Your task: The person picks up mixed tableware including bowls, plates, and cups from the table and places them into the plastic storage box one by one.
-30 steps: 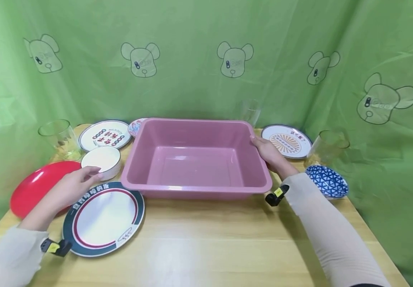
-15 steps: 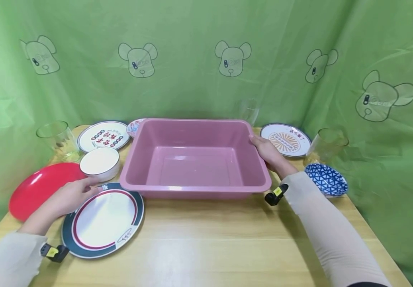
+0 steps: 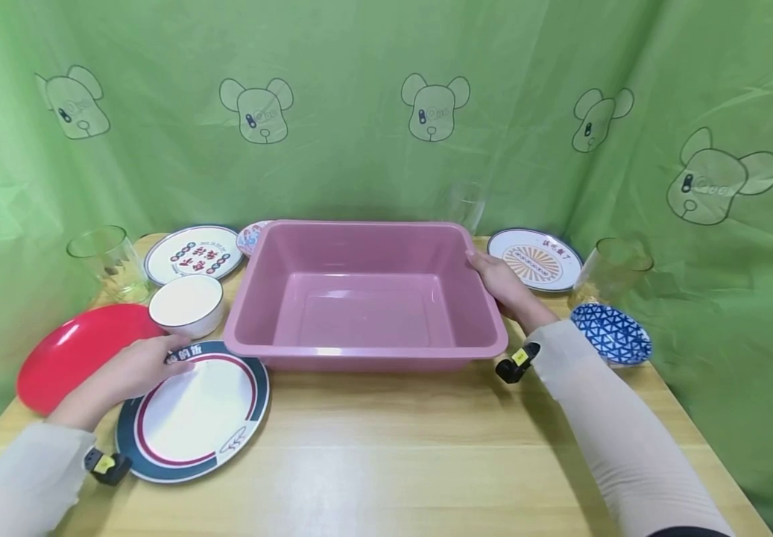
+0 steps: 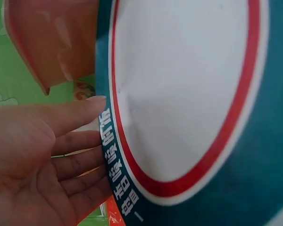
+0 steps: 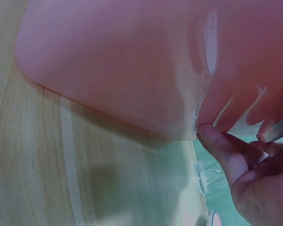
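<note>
The left hand moved from near the white bowl to the 11 o'clock rim of the green-edged plate, fingers apart, so that seems its job now. It's at 8 o'clock from the pink tub, whose 3 o'clock side the right hand grips.

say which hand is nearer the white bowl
Left. The left hand is just in front of the white bowl; the right hand is across the tub from it.
</note>
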The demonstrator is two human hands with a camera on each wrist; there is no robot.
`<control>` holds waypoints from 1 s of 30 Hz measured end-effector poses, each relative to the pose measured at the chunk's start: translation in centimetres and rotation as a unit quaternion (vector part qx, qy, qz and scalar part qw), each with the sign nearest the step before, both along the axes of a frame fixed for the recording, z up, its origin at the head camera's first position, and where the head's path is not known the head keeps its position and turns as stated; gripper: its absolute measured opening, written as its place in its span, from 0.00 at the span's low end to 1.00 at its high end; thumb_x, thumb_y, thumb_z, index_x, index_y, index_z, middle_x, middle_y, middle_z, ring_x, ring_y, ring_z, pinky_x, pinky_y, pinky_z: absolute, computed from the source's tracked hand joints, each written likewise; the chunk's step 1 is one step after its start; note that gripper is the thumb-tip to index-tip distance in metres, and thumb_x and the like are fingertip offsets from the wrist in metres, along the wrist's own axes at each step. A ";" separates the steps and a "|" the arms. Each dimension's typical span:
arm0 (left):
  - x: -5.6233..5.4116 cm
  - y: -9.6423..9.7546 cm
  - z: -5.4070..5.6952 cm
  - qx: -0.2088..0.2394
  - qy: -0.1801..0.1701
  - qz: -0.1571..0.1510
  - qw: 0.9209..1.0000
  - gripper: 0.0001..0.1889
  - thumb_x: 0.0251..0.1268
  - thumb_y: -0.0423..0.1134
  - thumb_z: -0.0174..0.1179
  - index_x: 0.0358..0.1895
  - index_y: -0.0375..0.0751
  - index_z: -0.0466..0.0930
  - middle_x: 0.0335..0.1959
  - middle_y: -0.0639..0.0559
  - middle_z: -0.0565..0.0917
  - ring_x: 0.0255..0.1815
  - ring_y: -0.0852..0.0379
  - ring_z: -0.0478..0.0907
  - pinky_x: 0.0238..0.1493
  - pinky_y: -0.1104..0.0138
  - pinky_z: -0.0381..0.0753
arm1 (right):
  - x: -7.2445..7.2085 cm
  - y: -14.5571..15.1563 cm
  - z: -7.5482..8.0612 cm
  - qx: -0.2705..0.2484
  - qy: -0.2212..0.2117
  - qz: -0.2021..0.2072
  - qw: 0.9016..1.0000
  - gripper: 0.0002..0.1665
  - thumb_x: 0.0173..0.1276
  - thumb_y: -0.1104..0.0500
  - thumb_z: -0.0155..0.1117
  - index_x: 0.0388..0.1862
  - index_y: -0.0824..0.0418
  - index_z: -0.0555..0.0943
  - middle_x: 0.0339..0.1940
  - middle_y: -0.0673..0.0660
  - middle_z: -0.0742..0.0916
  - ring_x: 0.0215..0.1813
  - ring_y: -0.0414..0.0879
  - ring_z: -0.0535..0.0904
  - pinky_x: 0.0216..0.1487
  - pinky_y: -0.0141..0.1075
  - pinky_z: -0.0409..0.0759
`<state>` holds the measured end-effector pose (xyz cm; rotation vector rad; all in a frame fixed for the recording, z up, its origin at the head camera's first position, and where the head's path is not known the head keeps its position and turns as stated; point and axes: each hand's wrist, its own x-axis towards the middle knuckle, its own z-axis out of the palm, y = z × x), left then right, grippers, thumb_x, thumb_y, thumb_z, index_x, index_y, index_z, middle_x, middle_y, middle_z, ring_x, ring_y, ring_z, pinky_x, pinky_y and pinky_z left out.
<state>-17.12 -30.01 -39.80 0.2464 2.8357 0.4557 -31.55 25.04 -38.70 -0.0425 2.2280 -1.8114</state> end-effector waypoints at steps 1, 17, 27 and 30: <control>-0.1 0.0 0.0 -0.002 -0.004 -0.002 1.000 0.33 0.61 0.44 0.68 0.63 0.23 0.70 0.56 0.27 0.77 0.56 0.29 0.73 0.51 0.41 0.78 | 0.0 0.0 0.0 0.001 0.001 -0.001 1.000 0.36 0.80 0.42 0.39 0.80 0.56 0.51 0.68 0.69 0.72 0.64 0.64 0.73 0.55 0.45 0.81; 0.0 -2.2 -0.7 0.056 -0.068 -0.025 0.996 0.18 0.58 0.39 0.70 0.48 0.32 0.80 0.33 0.52 0.80 0.36 0.53 0.75 0.38 0.61 0.79 | -0.1 0.1 -0.1 0.018 0.003 -0.005 1.000 0.37 0.79 0.40 0.40 0.80 0.56 0.52 0.68 0.68 0.73 0.62 0.60 0.75 0.52 0.42 0.82; 0.9 -3.8 1.1 0.139 -0.128 0.006 0.982 0.16 0.63 0.45 0.66 0.48 0.40 0.77 0.37 0.51 0.80 0.42 0.52 0.76 0.39 0.63 0.80 | -0.1 0.0 0.5 0.026 -0.005 0.013 1.000 0.36 0.81 0.44 0.39 0.78 0.61 0.54 0.67 0.70 0.73 0.63 0.64 0.73 0.56 0.46 0.81; 1.1 -4.3 1.6 0.146 -0.131 0.003 0.981 0.21 0.65 0.45 0.64 0.55 0.38 0.75 0.42 0.50 0.81 0.45 0.52 0.77 0.41 0.62 0.81 | -0.3 0.3 0.2 0.026 0.000 0.019 0.999 0.37 0.80 0.42 0.40 0.79 0.61 0.53 0.68 0.69 0.72 0.64 0.62 0.72 0.58 0.45 0.79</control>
